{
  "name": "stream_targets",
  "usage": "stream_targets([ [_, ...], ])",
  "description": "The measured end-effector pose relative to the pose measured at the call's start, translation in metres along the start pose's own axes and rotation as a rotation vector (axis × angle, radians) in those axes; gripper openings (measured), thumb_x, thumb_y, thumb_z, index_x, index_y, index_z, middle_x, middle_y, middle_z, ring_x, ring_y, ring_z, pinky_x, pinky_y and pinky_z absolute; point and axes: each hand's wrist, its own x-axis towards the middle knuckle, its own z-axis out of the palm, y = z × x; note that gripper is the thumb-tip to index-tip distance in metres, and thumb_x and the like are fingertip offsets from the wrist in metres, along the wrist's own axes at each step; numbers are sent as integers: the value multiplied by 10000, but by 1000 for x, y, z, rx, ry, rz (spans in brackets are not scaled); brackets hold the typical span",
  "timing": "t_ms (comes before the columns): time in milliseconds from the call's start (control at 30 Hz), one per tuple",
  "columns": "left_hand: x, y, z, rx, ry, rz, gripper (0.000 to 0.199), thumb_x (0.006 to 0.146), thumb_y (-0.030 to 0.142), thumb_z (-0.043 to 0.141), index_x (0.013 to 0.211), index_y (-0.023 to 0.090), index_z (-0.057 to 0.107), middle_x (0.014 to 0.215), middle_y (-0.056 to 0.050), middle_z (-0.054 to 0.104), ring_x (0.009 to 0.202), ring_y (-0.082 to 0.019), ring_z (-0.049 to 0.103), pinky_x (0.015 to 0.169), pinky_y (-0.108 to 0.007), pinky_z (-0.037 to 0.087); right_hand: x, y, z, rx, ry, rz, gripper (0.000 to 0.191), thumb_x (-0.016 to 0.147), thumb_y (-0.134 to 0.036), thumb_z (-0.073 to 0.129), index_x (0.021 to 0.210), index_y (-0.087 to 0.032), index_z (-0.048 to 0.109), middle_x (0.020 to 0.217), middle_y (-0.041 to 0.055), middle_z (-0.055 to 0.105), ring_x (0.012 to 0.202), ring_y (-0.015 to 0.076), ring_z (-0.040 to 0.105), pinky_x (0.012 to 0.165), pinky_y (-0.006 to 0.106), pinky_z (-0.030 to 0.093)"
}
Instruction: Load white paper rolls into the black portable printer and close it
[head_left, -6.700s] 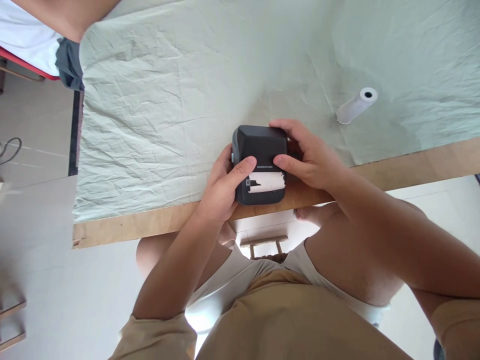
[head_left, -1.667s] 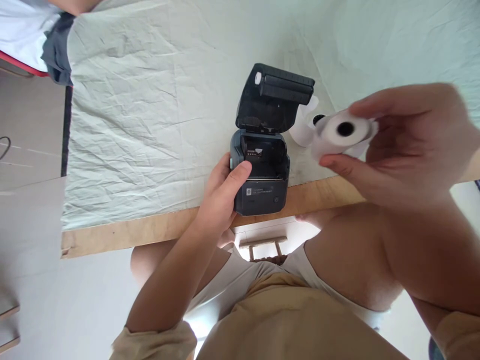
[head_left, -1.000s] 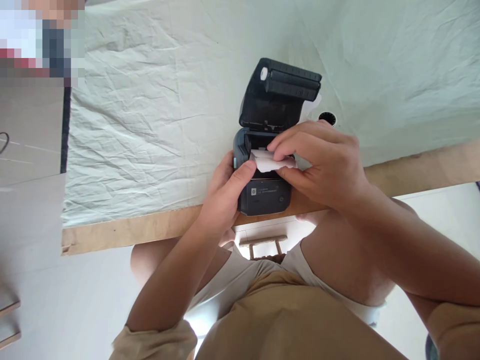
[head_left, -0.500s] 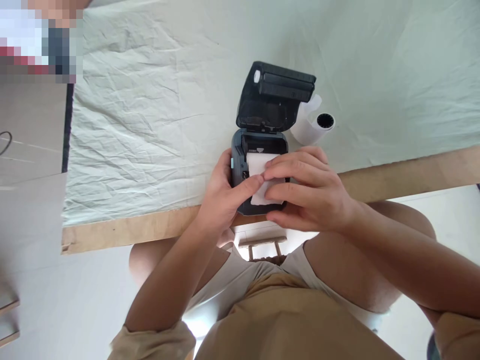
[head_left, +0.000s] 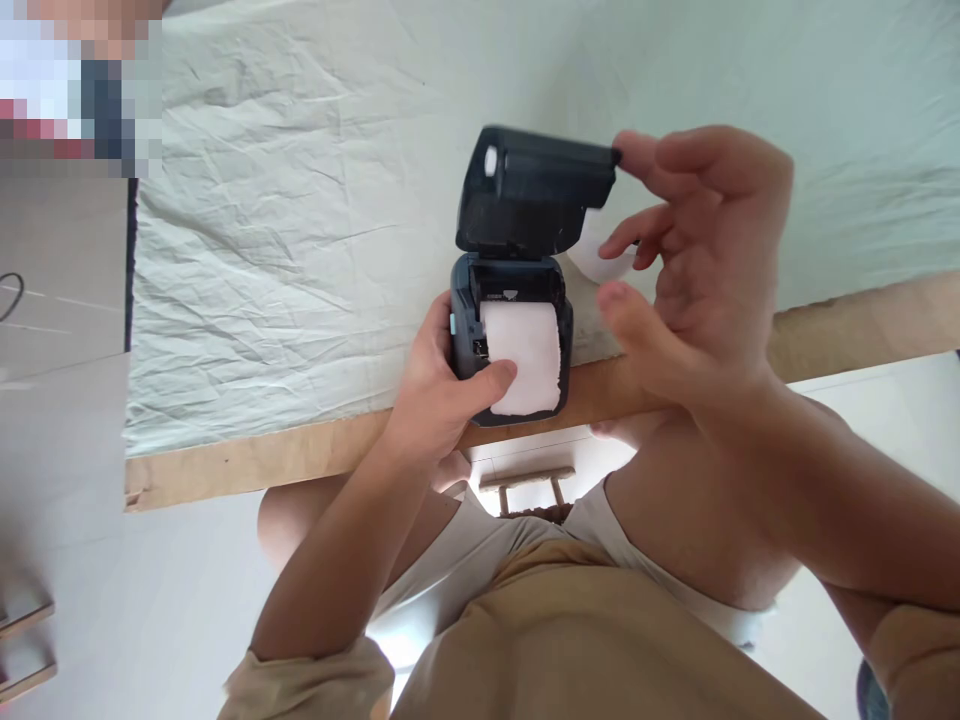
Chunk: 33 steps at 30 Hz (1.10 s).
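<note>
The left hand [head_left: 442, 395] holds the black printer [head_left: 525, 275] by its left side, the palm against the casing and the thumb pressing on the white paper [head_left: 529, 345] that comes out of the open compartment and lies over the front; the grip beneath is hidden. The printer sits at the wooden edge [head_left: 262, 452] of the table, its lid [head_left: 525, 215] tilted up at the back. The right hand [head_left: 712, 240], slightly blurred, is wide, its fingers spread and its thumb well away from them, with a fingertip at the lid's upper right corner, apparently touching it. The printer's body lies to the left of that palm, apart from it. A white roll [head_left: 600, 264], partly hidden by the right fingers, lies on the pale green cloth [head_left: 300, 250] just beside the lid
</note>
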Motion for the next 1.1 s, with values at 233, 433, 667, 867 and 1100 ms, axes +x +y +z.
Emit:
stream_targets([
  [233, -1, -1, -2, -22, -18, 9, 573, 716, 280, 1036, 1219, 268, 761, 1109, -24, 833, 992, -241, 782, 798, -302, 648, -11, -6, 2, 206, -41, 127, 241, 982, -220, 727, 901, -272, 507, 724, -52, 562, 580, 112, 483, 528, 293, 385],
  [433, 0, -1, 2, -52, -18, 36, 607, 777, 555, 1033, 1233, 252, 771, 1158, -75, 851, 1070, -314, 839, 846, -376, 692, -14, 12, 11, 360, -286, 367, 479, 1025, -404, 775, 789, -249, 388, 653, -63, 394, 563, 89, 308, 479, 272, 236],
  [667, -3, 2, 9, -76, 6, -16, 505, 884, 615, 963, 1208, 274, 780, 1115, -57, 874, 1160, -346, 866, 914, -407, 725, -11, 16, 9, 396, -346, 385, 508, 961, -386, 842, 778, -246, 389, 647, -69, 387, 576, 83, 298, 490, 272, 233],
  [867, -4, 1, 7, -81, -2, 17, 497, 901, 615, 950, 1231, 283, 785, 1163, -62, 862, 1259, -347, 834, 926, -390, 708, -13, 18, 12, 396, -327, 334, 480, 961, -350, 829, 774, -246, 400, 640, -75, 392, 557, 77, 301, 481, 266, 234],
  [1100, 6, -2, 14, -197, 85, 7, 390, 960, 637, 844, 1038, 258, 790, 1086, -62, 873, 1372, -365, 798, 1078, -470, 711, -20, 22, 12, 397, -349, 332, 434, 1060, -443, 748, 825, -249, 440, 659, -65, 455, 573, 89, 373, 525, 288, 273],
])
